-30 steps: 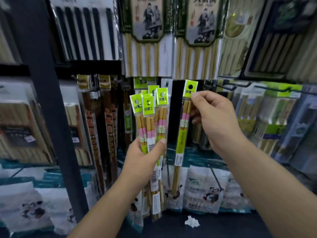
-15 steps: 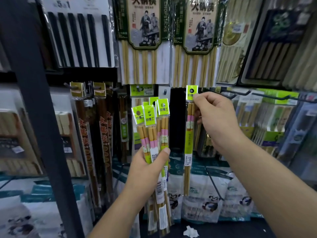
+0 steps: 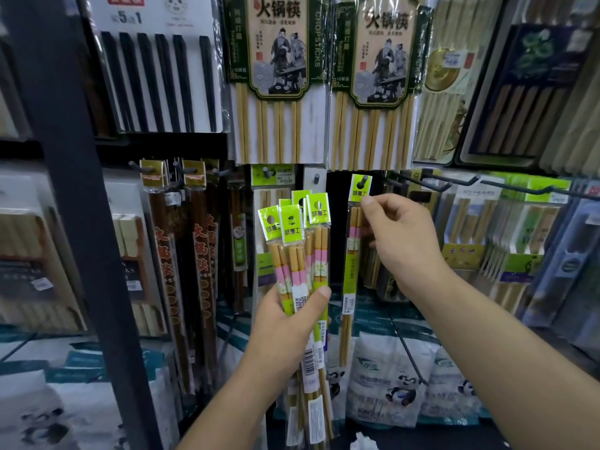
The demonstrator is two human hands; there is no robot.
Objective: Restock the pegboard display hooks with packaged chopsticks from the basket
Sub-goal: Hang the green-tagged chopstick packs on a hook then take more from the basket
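Packaged chopsticks in one slim clear sleeve hang from the right hand, whose thumb and forefinger pinch the sleeve just under its green header card. The card's punched hole sits at the tip of a hook near the middle of the pegboard display, well in from its edges; I cannot tell whether it is threaded on. The left hand grips a fanned bundle of matching packs around their middle. Each pack looks light, stiff along the sticks, with slippery film and a bendable card, so holding beside the hole seems best. The bamboo-coloured sticks carry pink and green bands and a white barcode label.
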